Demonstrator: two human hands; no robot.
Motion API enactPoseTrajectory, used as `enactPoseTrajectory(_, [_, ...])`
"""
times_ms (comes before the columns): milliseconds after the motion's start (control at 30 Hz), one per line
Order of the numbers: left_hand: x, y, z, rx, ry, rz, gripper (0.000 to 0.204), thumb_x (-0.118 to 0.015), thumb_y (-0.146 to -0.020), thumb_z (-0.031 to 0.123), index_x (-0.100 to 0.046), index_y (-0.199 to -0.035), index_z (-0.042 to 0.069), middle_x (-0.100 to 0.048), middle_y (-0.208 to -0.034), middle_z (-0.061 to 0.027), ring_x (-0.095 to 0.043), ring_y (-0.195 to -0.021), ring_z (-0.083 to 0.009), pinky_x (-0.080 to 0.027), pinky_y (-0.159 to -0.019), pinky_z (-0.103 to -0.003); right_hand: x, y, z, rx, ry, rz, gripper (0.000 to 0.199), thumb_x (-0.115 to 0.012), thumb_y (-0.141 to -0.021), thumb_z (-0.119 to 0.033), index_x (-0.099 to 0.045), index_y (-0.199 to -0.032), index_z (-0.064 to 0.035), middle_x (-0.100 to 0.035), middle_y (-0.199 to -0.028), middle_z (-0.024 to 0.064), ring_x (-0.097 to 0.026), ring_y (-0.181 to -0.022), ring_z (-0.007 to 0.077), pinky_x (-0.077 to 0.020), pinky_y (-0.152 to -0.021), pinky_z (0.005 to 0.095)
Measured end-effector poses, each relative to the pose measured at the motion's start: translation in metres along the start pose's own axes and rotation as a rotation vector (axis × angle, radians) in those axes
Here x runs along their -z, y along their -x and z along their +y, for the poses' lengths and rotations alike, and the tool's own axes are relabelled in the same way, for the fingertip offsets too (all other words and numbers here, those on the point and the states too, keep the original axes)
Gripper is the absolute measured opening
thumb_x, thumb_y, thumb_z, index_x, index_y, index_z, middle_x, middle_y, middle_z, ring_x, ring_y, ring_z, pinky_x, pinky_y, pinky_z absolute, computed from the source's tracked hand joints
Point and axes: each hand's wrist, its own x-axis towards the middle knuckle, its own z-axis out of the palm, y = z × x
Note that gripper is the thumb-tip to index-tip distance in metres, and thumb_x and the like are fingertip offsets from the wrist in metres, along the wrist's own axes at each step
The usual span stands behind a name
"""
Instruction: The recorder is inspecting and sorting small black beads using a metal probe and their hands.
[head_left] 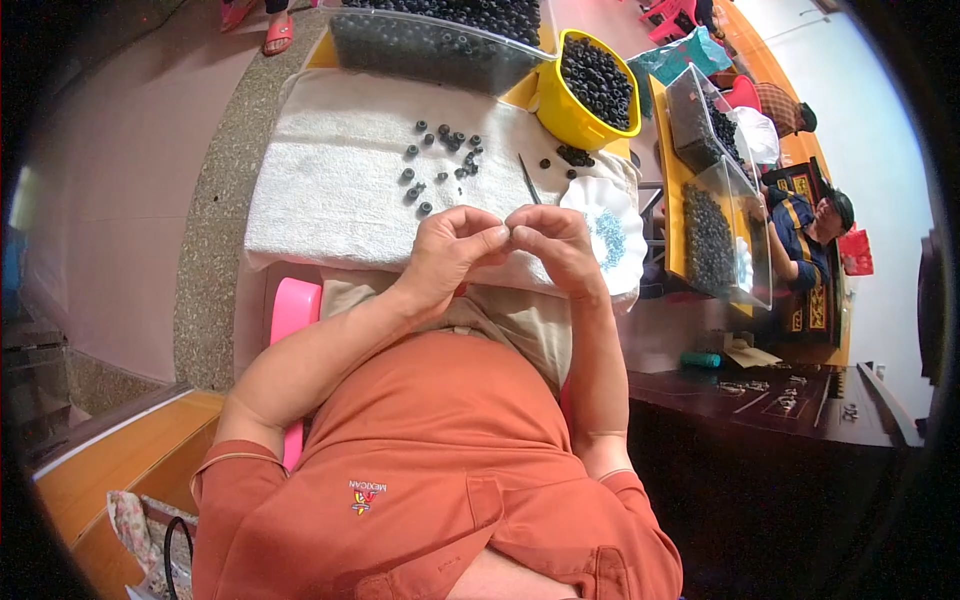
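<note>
My left hand [452, 250] and my right hand [562, 248] meet at the front edge of a white towel [330, 170]. Thumb and fingers of both are pinched together, fingertips almost touching. Whatever is between them is too small or hidden to make out. Just beyond the right hand lies a thin dark pointed tool [528, 178]. Several small black ring-shaped parts [412, 194] are scattered on the towel past my left hand. To the right of my right hand sits a white scalloped dish [630, 215] with tiny light-blue pieces [608, 238] in it.
At the far side stand a clear bin [430, 48] and a yellow tub [575, 125], both full of black parts. More clear bins [735, 205] stand on a table to the right, where another person [800, 235] sits. A pink chair [295, 305] shows at my left.
</note>
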Motion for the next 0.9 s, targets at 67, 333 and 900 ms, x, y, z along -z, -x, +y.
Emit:
enactPoseTrajectory(67, [0.001, 0.0, 0.001, -0.004, 0.004, 0.004, 0.008, -0.066, -0.091, 0.007, -0.064, -0.097, 0.001, -0.069, -0.09, -0.0059, -0.067, -0.08, -0.0113, -0.055, -0.073, -0.024, -0.003, 0.0, 0.001, -0.003, -0.039, 0.01, 0.011, -0.066, -0.089, -0.002, -0.067, -0.097, 0.0055, -0.067, -0.092, 0.0077, -0.066, -0.082, 0.0161, -0.0547, -0.076, 0.0286])
enactPoseTrajectory(333, [0.007, -0.005, -0.005, 0.034, 0.069, 0.065, 0.009, -0.066, -0.092, 0.008, -0.063, -0.099, 0.004, -0.064, -0.088, -0.0018, -0.063, -0.077, -0.0105, -0.057, -0.073, -0.025, -0.012, -0.006, 0.017, 0.273, 0.283, 0.137, 0.011, -0.064, -0.091, 0.0, -0.068, -0.1, 0.0049, -0.067, -0.093, 0.008, -0.063, -0.086, 0.0149, -0.0511, -0.077, 0.0259])
enactPoseTrajectory(900, [0.009, -0.006, -0.004, 0.005, 0.134, 0.141, 0.007, -0.065, -0.091, 0.006, -0.063, -0.097, 0.006, -0.065, -0.089, -0.0014, -0.062, -0.079, -0.0092, -0.054, -0.072, -0.023, -0.041, -0.005, 0.02, 0.886, 1.174, 0.363, 0.043, -0.072, -0.075, 0.001, -0.059, -0.115, 0.0044, -0.066, -0.091, 0.0179, -0.067, -0.08, 0.0323, -0.0547, -0.066, 0.0373])
